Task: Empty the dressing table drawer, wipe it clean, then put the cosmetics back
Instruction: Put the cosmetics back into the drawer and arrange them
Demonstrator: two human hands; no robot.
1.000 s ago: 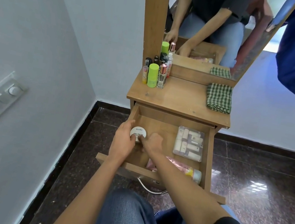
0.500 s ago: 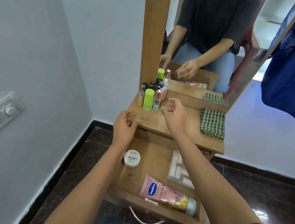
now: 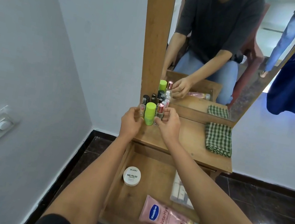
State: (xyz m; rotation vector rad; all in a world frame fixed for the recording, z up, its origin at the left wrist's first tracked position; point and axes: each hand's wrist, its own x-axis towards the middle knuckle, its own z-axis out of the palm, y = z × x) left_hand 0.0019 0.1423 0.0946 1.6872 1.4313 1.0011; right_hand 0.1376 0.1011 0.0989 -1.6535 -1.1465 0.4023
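Cosmetics are split between two places in the head view, which suggests the putting-back stage is underway. A cluster of small bottles (image 3: 153, 109) stands at the far left corner of the table (image 3: 187, 138), tight against the mirror (image 3: 222, 46) frame, likely parked there to keep the drawer bare for wiping. The open drawer (image 3: 153, 163) below holds a round white nail polish tub (image 3: 131, 176) at its left, a pink Vaseline tube (image 3: 169, 220) lying flat along its near edge, and a clear packet (image 3: 180, 191) at its right, partly hidden by the right forearm. Both hands reach to the cluster from either side. The left hand (image 3: 131, 122) curls its grip narrowly around a small bottle just left of the green bottle (image 3: 150, 113), seemingly touching it. The right hand (image 3: 168, 125) has its fingers half open around a pink-capped bottle (image 3: 160, 112), cupping rather than clamping; whether it has firm hold I cannot tell. Coming in from two sides probably lets several upright bottles be gathered without toppling their neighbours. A folded green checked cloth (image 3: 218, 139) lies on the right of the table, well apart from the bottles, laid aside and likely done with.
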